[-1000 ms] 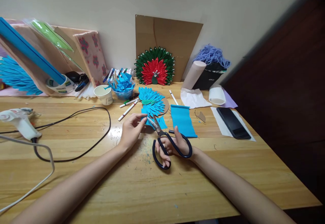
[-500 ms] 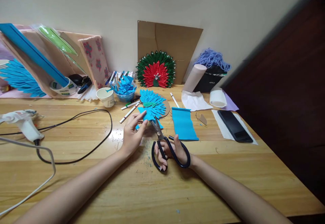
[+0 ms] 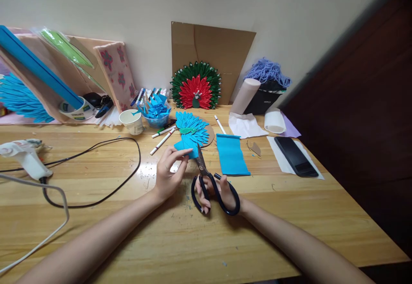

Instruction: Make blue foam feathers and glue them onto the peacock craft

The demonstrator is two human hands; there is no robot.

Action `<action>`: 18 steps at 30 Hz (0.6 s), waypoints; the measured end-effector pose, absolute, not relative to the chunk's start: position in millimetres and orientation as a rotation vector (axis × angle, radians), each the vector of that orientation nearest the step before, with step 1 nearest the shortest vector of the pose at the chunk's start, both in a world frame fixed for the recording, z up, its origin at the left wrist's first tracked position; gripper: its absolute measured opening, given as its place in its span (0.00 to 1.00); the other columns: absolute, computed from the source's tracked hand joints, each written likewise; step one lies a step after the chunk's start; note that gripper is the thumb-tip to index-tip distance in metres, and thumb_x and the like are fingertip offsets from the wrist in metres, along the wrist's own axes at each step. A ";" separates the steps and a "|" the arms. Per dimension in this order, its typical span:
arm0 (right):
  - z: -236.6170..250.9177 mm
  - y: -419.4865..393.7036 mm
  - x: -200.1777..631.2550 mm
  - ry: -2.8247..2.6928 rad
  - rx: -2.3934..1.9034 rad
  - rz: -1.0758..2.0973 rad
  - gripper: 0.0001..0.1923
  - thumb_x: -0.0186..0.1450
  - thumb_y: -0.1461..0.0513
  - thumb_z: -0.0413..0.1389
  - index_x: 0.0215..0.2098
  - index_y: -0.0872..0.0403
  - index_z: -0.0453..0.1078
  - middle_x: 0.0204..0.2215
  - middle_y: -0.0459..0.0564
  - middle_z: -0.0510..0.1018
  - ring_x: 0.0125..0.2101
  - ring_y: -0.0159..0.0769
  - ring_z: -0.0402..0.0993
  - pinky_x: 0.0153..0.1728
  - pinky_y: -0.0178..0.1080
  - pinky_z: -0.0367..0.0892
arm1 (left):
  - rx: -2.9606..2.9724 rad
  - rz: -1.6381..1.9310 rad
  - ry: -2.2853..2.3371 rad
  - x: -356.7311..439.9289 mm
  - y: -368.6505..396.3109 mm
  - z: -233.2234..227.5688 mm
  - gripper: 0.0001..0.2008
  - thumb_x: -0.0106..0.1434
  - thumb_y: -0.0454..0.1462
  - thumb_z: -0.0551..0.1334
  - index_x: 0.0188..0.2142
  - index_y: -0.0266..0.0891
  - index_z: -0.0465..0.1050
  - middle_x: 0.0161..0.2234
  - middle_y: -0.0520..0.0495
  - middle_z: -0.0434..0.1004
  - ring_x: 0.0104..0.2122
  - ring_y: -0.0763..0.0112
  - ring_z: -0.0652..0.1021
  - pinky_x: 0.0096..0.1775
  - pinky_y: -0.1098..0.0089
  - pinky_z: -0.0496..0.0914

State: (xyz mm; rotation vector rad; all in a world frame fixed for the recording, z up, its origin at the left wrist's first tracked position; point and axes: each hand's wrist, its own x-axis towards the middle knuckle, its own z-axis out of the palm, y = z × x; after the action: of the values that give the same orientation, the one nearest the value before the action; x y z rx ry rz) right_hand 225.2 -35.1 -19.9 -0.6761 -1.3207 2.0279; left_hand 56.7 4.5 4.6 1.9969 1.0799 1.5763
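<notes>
Between the thumb and fingers of my left hand (image 3: 170,170) is a piece of blue crepe paper (image 3: 192,152). My right hand (image 3: 222,191) grips black-handled scissors (image 3: 201,166) through their loops, with the blades pointing away from me at the right edge of that piece. Just beyond lies a blue paper fan of petals (image 3: 197,128) with a green bird-shaped body, on a round of brown cardboard (image 3: 210,136). A larger sheet of blue crepe paper (image 3: 232,155) rests flat to the right of the scissors.
At the left are a white glue gun (image 3: 25,157) and its looping black cord (image 3: 139,164). A paper cup (image 3: 131,123) and a bowl of blue scraps (image 3: 156,116) stand behind, near several markers (image 3: 162,141). A red and green peacock (image 3: 195,89) leans on cardboard (image 3: 225,52). A phone (image 3: 296,155) lies right.
The blue piece in my left hand is lifted and turned more into view. The scissor blades have closed together beside it.
</notes>
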 end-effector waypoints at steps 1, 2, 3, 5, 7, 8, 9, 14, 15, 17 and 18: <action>-19.7 -36.4 226.3 -1.342 -0.649 2.011 0.41 0.44 0.29 0.37 0.31 0.55 0.58 0.15 0.41 0.63 0.15 0.30 0.64 0.21 0.36 0.65 | 2.033 1.597 1.073 56.6 3.2 4.8 0.14 0.59 0.31 0.58 0.44 0.44 0.72 0.30 0.49 0.66 0.31 0.73 0.69 0.32 0.72 0.68; -19.4 -37.2 227.4 -1.364 -0.629 1.995 0.41 0.44 0.29 0.38 0.32 0.55 0.58 0.15 0.41 0.63 0.16 0.29 0.63 0.21 0.36 0.65 | 2.065 1.613 1.069 56.6 2.0 4.9 0.15 0.59 0.30 0.58 0.45 0.45 0.72 0.29 0.49 0.65 0.31 0.73 0.69 0.32 0.72 0.68; -19.0 -37.7 228.7 -1.384 -0.616 1.977 0.41 0.44 0.29 0.39 0.33 0.55 0.59 0.16 0.41 0.63 0.16 0.29 0.63 0.21 0.35 0.65 | 2.088 1.621 1.067 56.7 1.1 4.9 0.15 0.60 0.30 0.58 0.45 0.45 0.71 0.29 0.49 0.65 0.31 0.73 0.68 0.32 0.72 0.68; -17.4 -37.4 230.7 -1.428 -0.615 1.941 0.41 0.45 0.30 0.40 0.33 0.56 0.59 0.17 0.41 0.64 0.17 0.28 0.62 0.21 0.35 0.65 | 2.086 1.617 1.071 57.2 0.3 4.2 0.17 0.60 0.30 0.57 0.48 0.46 0.70 0.29 0.49 0.64 0.30 0.73 0.68 0.31 0.71 0.68; -15.3 -36.1 231.8 -1.466 -0.636 1.919 0.41 0.46 0.30 0.39 0.34 0.56 0.60 0.17 0.42 0.63 0.17 0.28 0.62 0.20 0.34 0.64 | 2.039 1.589 1.077 57.9 1.2 3.1 0.18 0.61 0.31 0.56 0.50 0.46 0.68 0.30 0.49 0.63 0.30 0.74 0.69 0.32 0.71 0.69; -14.1 -35.4 231.9 -1.475 -0.648 1.915 0.41 0.47 0.30 0.38 0.34 0.57 0.60 0.17 0.41 0.63 0.17 0.28 0.62 0.20 0.34 0.64 | 2.008 1.575 1.080 58.3 2.0 2.4 0.19 0.61 0.32 0.56 0.51 0.46 0.67 0.31 0.50 0.63 0.30 0.74 0.69 0.32 0.71 0.70; -13.2 -34.9 231.9 -1.479 -0.655 1.915 0.41 0.47 0.30 0.37 0.34 0.57 0.60 0.16 0.41 0.63 0.16 0.28 0.62 0.20 0.34 0.64 | 1.976 1.560 1.084 58.6 3.0 1.8 0.19 0.61 0.32 0.56 0.52 0.47 0.66 0.31 0.50 0.62 0.31 0.74 0.69 0.33 0.71 0.70; -13.1 -33.8 230.1 -1.446 -0.664 1.951 0.41 0.47 0.30 0.35 0.32 0.56 0.59 0.15 0.41 0.63 0.15 0.28 0.63 0.20 0.34 0.64 | 1.862 1.535 1.097 59.5 6.7 0.0 0.19 0.62 0.33 0.56 0.52 0.46 0.66 0.34 0.49 0.61 0.33 0.75 0.71 0.35 0.71 0.72; -14.1 -33.7 229.7 -1.432 -0.669 1.960 0.41 0.46 0.30 0.36 0.32 0.56 0.59 0.15 0.41 0.64 0.15 0.28 0.63 0.20 0.34 0.63 | 1.854 1.530 1.089 59.6 6.8 -0.3 0.19 0.62 0.33 0.55 0.52 0.46 0.66 0.34 0.49 0.61 0.33 0.75 0.71 0.35 0.71 0.72; -16.8 -33.3 228.9 -1.394 -0.683 1.980 0.40 0.46 0.30 0.36 0.31 0.56 0.59 0.14 0.41 0.64 0.15 0.29 0.64 0.19 0.34 0.63 | 1.857 1.499 1.069 59.6 6.6 -1.0 0.18 0.62 0.33 0.55 0.52 0.45 0.65 0.34 0.49 0.60 0.33 0.75 0.71 0.35 0.71 0.73; -18.1 -33.0 228.5 -1.373 -0.690 1.990 0.40 0.46 0.30 0.36 0.31 0.55 0.59 0.14 0.41 0.64 0.15 0.29 0.64 0.19 0.34 0.63 | 1.863 1.482 1.060 59.6 6.5 -1.5 0.19 0.62 0.33 0.55 0.52 0.45 0.65 0.34 0.50 0.60 0.32 0.75 0.71 0.35 0.71 0.73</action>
State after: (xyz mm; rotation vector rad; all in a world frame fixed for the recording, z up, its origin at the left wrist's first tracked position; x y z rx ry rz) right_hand 228.5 -33.0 -18.1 -0.6899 -1.3734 1.9904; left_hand 59.6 6.5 -1.5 1.8630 1.0597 1.4820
